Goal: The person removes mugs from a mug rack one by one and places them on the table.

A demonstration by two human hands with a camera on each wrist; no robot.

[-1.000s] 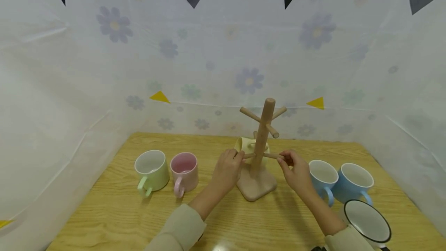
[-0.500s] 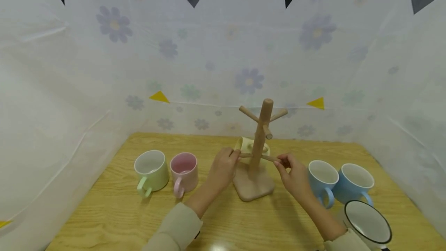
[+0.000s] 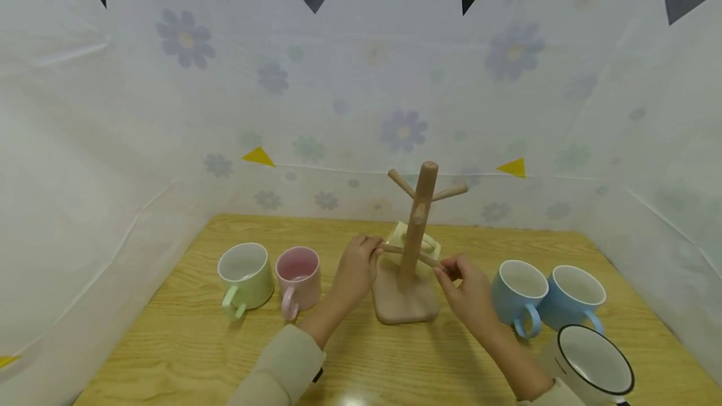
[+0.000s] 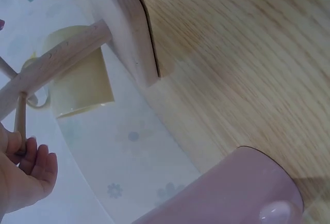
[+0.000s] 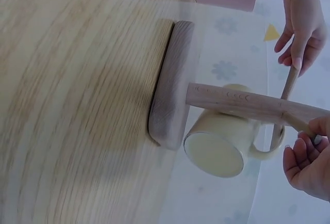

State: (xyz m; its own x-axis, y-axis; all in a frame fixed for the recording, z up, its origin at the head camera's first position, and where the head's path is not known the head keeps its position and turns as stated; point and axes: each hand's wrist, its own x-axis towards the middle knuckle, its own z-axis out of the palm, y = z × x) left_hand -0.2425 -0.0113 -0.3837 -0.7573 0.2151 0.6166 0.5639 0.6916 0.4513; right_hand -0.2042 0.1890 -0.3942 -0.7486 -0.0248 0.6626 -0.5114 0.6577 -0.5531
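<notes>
A wooden mug tree (image 3: 412, 255) stands on the table, its square base (image 3: 403, 302) flat on the wood. My left hand (image 3: 356, 268) pinches the end of its lower left peg (image 3: 392, 248). The lower right peg (image 3: 429, 260) is pinched by the thumb and fingers of my right hand (image 3: 469, 296). Behind the post a yellow mug (image 5: 216, 149) hangs by its handle from a rear lower peg, tilted, as the right wrist view shows. Three upper pegs carry nothing.
On the left are a green mug (image 3: 251, 277) and a pink mug (image 3: 300, 281). Two blue mugs (image 3: 510, 293) stand close together on the right. A white mug with a black rim (image 3: 589, 362) is in front of them, beside my right forearm. A patterned white curtain (image 3: 350, 80) hangs behind the table.
The mug tree has turned clockwise as seen from above, carrying the yellow mug with it. My right hand has come nearer and leftward; my left has shifted left and slightly away.
</notes>
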